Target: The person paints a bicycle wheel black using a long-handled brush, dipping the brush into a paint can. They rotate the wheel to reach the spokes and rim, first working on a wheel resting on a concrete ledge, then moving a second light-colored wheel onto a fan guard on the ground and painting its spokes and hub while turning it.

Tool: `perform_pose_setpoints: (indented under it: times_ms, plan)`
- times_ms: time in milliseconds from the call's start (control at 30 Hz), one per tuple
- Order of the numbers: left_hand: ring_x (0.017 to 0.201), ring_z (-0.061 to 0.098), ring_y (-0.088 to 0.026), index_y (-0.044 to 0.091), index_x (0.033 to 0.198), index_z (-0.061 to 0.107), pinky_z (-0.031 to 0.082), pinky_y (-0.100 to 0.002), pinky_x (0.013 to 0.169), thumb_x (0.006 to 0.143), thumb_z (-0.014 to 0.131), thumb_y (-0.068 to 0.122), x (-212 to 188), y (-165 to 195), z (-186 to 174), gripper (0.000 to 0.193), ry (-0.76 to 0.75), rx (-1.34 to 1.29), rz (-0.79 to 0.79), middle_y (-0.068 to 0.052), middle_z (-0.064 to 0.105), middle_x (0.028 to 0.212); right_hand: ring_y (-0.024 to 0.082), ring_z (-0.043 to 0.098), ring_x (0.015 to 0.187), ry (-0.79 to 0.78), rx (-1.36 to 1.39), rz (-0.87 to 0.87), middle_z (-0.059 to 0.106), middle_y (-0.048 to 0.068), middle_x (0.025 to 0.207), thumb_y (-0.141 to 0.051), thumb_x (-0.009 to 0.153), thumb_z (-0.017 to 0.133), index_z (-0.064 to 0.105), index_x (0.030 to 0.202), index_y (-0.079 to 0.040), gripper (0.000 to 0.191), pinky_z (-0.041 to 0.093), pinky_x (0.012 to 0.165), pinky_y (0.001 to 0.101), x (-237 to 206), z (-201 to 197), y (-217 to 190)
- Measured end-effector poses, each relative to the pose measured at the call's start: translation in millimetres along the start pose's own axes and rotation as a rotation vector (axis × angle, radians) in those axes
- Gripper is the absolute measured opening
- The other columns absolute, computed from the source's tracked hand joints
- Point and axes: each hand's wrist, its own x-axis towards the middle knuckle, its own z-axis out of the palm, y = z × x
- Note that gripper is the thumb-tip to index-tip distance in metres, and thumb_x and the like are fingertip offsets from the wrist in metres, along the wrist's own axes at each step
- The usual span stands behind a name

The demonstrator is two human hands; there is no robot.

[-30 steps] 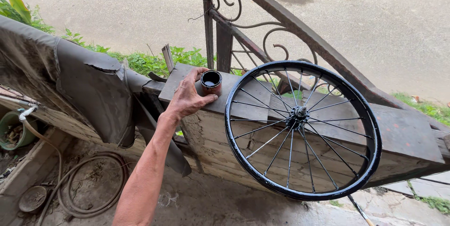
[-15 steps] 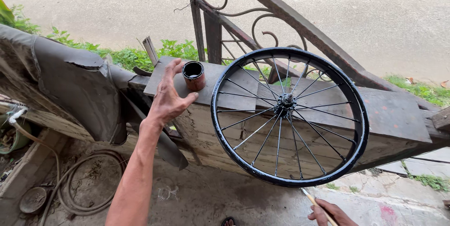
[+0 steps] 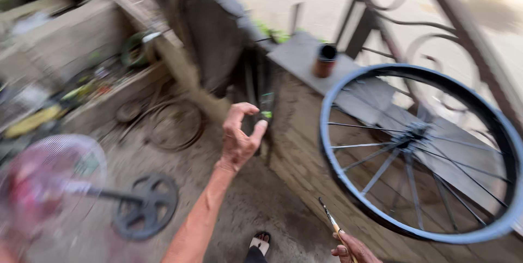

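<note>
Against the low wall on your right leans the bicycle wheel (image 3: 422, 151), black rim and spokes, propped only by its own tilt. On the grey ledge (image 3: 305, 56) above it stands the small rusty can (image 3: 325, 60), upright, near the ledge's front edge and well apart from both your hands.

From the head camera, your left hand (image 3: 239, 140) hangs in mid-air between the wall and the floor, fingers curled loosely with thumb and forefinger apart; its grip has nothing in it. Your right hand (image 3: 354, 249) shows only at the bottom edge, its grip closed around a thin brush (image 3: 333, 224) whose tip points up toward the rim.

The picture is smeared, so your head is probably turning fast, and that is the first risk: working the brush tip while looking elsewhere could put it through the spokes or off the rim. The wheel has nothing pinning it; a push from the brush could likely roll or slide it along the wall. The can sits close enough to the edge that a careless reach may knock it down. Behind you on the floor stands a pink fan (image 3: 52, 186) on its dark round base (image 3: 146, 206), with your sandalled foot (image 3: 260, 242) near it, a likely trip if you step back.
</note>
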Motion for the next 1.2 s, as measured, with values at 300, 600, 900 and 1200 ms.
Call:
perform_pose_setpoints:
  times_ms: [300, 600, 900, 1200]
  plan:
    - [0.091, 0.062, -0.024, 0.005, 0.106, 0.065, 0.053, -0.039, 0.085, 0.083, 0.082, 0.028, -187, 17, -146, 0.037, 0.272, 0.365, -0.429, -0.008, 0.065, 0.099, 0.017, 0.077, 0.074, -0.462, 0.396, -0.156, 0.078, 0.014, 0.110, -0.027, 0.104, 0.055, 0.066, 0.131, 0.002, 0.041, 0.054, 0.062, 0.0247, 14, 82, -59]
    - [0.093, 0.062, -0.023, 0.003, 0.106, 0.066, 0.053, -0.039, 0.086, 0.083, 0.081, 0.033, -303, 24, -312, 0.041, 0.548, 0.436, -0.638, -0.009, 0.067, 0.101, 0.017, 0.078, 0.074, -0.626, 0.246, -0.316, 0.079, 0.011, 0.103, -0.022, 0.103, 0.059, 0.072, 0.120, 0.001, 0.031, 0.057, 0.070, 0.0248, -36, 196, -186]
    - [0.090, 0.067, -0.022, 0.004, 0.107, 0.070, 0.054, -0.038, 0.086, 0.082, 0.082, 0.035, -418, -12, -505, 0.042, 0.761, 0.512, -0.808, -0.010, 0.074, 0.101, 0.015, 0.078, 0.071, -0.744, 0.315, -0.497, 0.079, 0.012, 0.101, -0.017, 0.102, 0.061, 0.072, 0.115, 0.002, 0.025, 0.059, 0.072, 0.0261, -122, 353, -291]
    - [0.089, 0.067, -0.022, 0.003, 0.106, 0.069, 0.055, -0.039, 0.087, 0.081, 0.083, 0.039, -466, -53, -628, 0.045, 0.923, 0.534, -0.934, -0.010, 0.074, 0.101, 0.014, 0.075, 0.070, -0.876, 0.185, -0.507, 0.078, 0.006, 0.082, -0.017, 0.105, 0.058, 0.075, 0.120, -0.003, 0.026, 0.057, 0.082, 0.0280, -138, 470, -319]
